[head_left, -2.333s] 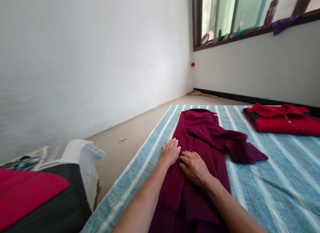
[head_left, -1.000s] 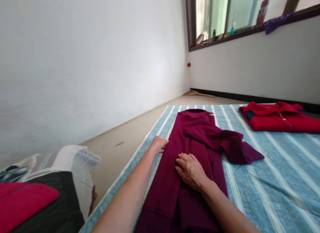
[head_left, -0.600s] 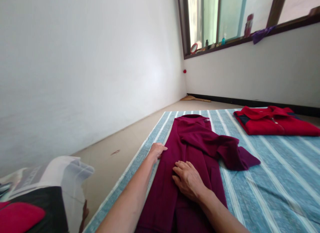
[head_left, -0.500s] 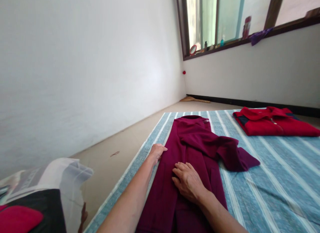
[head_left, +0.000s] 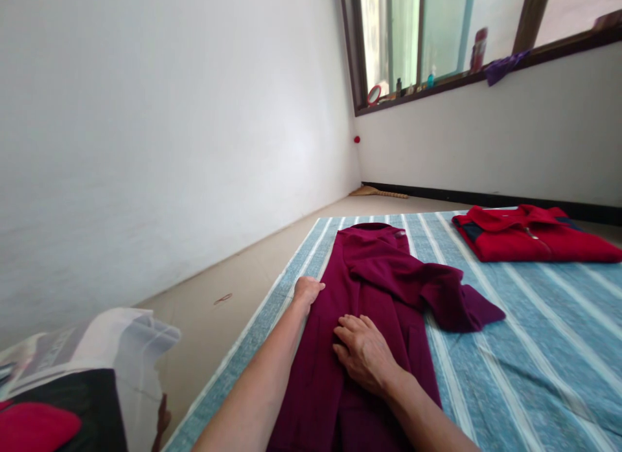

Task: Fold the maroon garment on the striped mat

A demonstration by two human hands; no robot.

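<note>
Where the maroon top (head_left: pixel 315 348) came nearest, its lower end ran out of view; its cloth was plain, thick-looking and mostly smooth, with long folds down the middle and deeper shade toward the bottom; it lay lengthwise on one striped sheet (head_left: pixel 539 348), blue and white, near the sheet's left edge; off to the left was one pale bag (head_left: pixel 138 368), with one red-and-black cloth (head_left: pixel 100 406) in front of it; of two hands in view, the right hand (head_left: pixel 367 351) rested palm down on the middle of the top, fingers loosely bent and clutching nothing; the left hand (head_left: pixel 308 292) touched the top's left edge, thumb forward, its other fingers hidden, so I could not tell whether it pinched the fabric; one thin loop (head_left: pixel 223 299) lay on the floor (head_left: pixel 204 342); one sleeve (head_left: pixel 437 290) showed, rumpled, reaching rightward onto the sheet; at the far end was one collar (head_left: pixel 372 226), dark inside, with one small pale mark (head_left: pixel 400 233) beside it; to the right lay one red jacket (head_left: pixel 549 238), folded, with dark patches and a zip; farther off, one brush (head_left: pixel 376 192) lay by the corner; on the window ledge were one round mirror (head_left: pixel 374 95), one blue bottle (head_left: pixel 430 80) and one purple cloth (head_left: pixel 505 68).
</note>
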